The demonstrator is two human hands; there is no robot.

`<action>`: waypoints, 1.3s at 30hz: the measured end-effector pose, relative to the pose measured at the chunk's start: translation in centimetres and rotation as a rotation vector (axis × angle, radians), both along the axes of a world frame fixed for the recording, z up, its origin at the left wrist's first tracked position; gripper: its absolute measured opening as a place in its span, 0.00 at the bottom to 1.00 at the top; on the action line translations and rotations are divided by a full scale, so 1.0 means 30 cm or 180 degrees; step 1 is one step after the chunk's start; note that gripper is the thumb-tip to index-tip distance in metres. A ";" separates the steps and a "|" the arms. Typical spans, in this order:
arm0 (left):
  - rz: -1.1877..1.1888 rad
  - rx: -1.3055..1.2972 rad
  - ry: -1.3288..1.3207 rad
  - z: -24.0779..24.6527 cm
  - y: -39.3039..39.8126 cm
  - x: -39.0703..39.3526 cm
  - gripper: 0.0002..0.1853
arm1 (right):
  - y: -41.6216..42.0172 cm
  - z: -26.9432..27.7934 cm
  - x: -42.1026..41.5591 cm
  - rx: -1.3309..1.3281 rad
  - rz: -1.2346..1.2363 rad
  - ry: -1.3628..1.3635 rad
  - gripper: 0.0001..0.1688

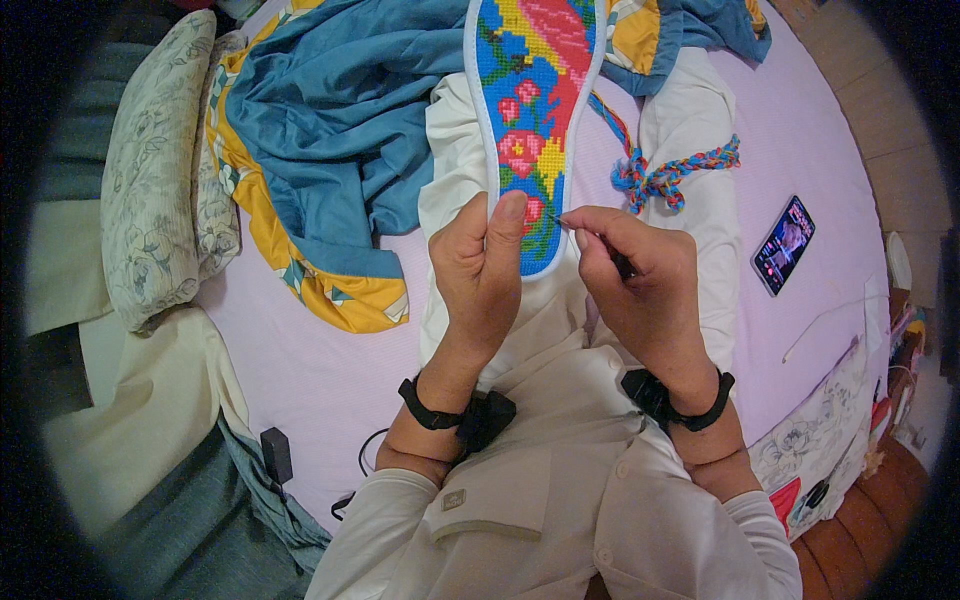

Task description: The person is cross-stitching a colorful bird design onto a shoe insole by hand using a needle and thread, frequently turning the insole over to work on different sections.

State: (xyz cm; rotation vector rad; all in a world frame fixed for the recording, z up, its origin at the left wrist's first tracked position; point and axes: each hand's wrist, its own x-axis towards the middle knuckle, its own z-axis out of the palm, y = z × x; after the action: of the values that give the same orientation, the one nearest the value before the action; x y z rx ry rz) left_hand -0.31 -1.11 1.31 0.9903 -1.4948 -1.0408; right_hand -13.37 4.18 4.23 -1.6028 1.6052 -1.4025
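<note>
A cross-stitched shoe insole [521,150] with a white edge, red flowers and a blue ground lies over my lap, its rounded end towards me. My left hand [480,274] grips the left edge near that end, thumb on top. At the right edge is my right hand [645,281], thumb and forefinger pinched on a small, thin, dark tool [556,219], probably a needle, whose tip meets the stitching. Something dark shows inside the curled fingers; what it is cannot be told. To the right, a bundle of braided multicoloured yarn [667,176] rests on my trouser leg.
A blue and yellow quilt [337,135] lies ahead and left on the pink bed sheet [300,375], beside a floral pillow [157,172]. At right is a lit smartphone [783,245]. Dark scissors [817,493] lie lower right. A black box-shaped object [276,455] is lower left.
</note>
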 end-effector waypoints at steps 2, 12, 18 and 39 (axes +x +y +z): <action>0.0010 -0.0035 0.0001 -0.005 0.001 -0.001 0.14 | -0.001 -0.004 -0.001 -0.0061 -0.0013 0.0019 0.07; 0.0068 -0.1849 -0.1867 0.024 0.013 0.001 0.17 | 0.012 -0.004 -0.003 0.0091 -0.0010 0.0223 0.04; 0.0032 -0.1869 -0.1385 -0.037 0.017 -0.005 0.18 | -0.008 -0.011 -0.050 0.0512 0.0092 -0.0703 0.06; -0.0859 0.0594 0.0563 -0.030 0.038 0.012 0.23 | -0.054 -0.117 -0.130 0.1348 0.1726 -0.5866 0.05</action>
State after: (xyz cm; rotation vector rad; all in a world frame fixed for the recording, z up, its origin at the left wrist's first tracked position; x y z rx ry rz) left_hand 0.04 0.02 0.42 0.8127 -1.4285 -1.4446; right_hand -17.27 2.56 0.74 -0.0367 0.2103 -1.2402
